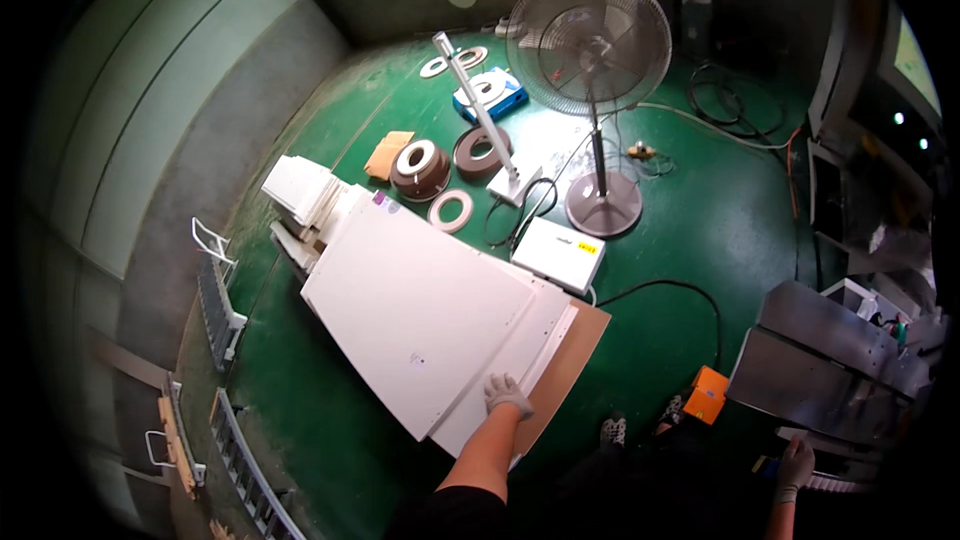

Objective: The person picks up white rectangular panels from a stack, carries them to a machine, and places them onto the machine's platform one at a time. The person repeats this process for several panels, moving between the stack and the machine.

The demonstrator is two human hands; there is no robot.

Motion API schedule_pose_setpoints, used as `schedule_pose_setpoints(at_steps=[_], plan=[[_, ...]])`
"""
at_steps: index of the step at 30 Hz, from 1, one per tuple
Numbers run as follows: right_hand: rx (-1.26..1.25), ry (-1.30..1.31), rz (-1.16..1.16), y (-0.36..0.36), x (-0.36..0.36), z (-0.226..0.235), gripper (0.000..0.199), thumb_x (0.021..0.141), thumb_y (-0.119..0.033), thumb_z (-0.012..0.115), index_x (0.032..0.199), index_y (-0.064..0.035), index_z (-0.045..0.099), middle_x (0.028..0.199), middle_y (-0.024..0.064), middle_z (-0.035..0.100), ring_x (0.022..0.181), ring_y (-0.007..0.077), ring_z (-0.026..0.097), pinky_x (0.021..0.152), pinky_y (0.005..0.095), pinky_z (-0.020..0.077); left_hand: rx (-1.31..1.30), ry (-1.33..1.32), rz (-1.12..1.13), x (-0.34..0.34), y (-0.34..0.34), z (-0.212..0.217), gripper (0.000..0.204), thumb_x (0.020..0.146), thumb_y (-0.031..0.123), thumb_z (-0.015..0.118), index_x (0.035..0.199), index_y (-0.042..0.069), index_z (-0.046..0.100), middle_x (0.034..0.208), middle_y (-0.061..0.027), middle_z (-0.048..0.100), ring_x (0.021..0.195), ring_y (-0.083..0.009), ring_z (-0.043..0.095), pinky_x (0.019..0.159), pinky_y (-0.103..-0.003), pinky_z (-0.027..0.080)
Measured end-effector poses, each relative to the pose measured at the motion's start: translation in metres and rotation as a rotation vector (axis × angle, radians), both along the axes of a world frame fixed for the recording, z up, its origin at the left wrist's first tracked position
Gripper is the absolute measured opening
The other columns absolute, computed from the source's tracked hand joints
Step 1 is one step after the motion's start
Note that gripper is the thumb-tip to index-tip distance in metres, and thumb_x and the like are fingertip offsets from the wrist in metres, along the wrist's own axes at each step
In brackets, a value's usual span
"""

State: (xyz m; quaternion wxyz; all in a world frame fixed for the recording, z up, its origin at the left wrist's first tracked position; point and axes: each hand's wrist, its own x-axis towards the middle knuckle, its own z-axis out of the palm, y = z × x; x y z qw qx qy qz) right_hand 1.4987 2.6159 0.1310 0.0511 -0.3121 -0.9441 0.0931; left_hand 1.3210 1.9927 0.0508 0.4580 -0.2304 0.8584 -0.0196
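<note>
My left hand point(508, 396), in a pale work glove, lies with its fingers spread on a large white cabinet-like machine point(420, 290). The palm rests near the machine's close end, beside a brown board point(565, 365) along its right edge. Far to the right, my right hand point(797, 462), also gloved, hangs low beside a grey metal machine point(815, 370). Its fingers look curled, and what they hold, if anything, is too small and dark to make out. A white box with a yellow label point(558, 254) stands against the white machine's far right side.
A large pedestal fan point(603, 202) stands beyond the white box. Brown and white rolls point(420, 169) lie on the green floor beside a slanted white post point(478, 110). A black cable point(690, 285) crosses the floor toward an orange box point(706, 395). Grey ladder-like frames point(245, 465) lie left.
</note>
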Motion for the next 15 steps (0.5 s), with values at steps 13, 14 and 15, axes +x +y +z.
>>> schedule_pose_setpoints(at_steps=[13, 14, 15], plan=[[-0.024, -0.231, -0.111, -0.037, -0.039, 0.064, 0.039, 0.094, -0.044, 0.057, 0.081, -0.0101, 0.071, 0.082, 0.0177, 0.072, 0.078, 0.0386, 0.071, 0.067, 0.0517, 0.0542, -0.057, -0.081, -0.408, -0.01, -0.004, -0.019, 0.086, 0.089, 0.068, 0.052, 0.154, 0.013, 0.041, 0.164, -0.0177, 0.028, 0.153, -0.0357, 0.02, 0.125, -0.051, 0.012], [-0.031, -0.194, -0.082, -0.033, -0.036, 0.064, 0.041, 0.094, -0.045, 0.056, 0.079, -0.01, 0.07, 0.081, 0.0165, 0.071, 0.077, 0.0382, 0.071, 0.067, 0.0515, 0.0542, -0.029, -0.093, -0.354, -0.013, 0.003, -0.009, 0.079, 0.092, 0.064, 0.051, 0.153, 0.015, 0.044, 0.165, -0.0194, 0.026, 0.154, -0.0382, 0.016, 0.125, -0.053, 0.01], [-0.05, -0.183, -0.085, -0.034, -0.033, 0.07, 0.041, 0.094, -0.045, 0.055, 0.079, -0.0103, 0.07, 0.081, 0.0154, 0.071, 0.078, 0.0369, 0.071, 0.069, 0.0508, 0.0546, -0.029, -0.099, -0.455, -0.016, -0.016, -0.035, 0.078, 0.092, 0.062, 0.048, 0.154, 0.013, 0.044, 0.164, -0.0204, 0.026, 0.154, -0.0401, 0.015, 0.125, -0.052, 0.01]])
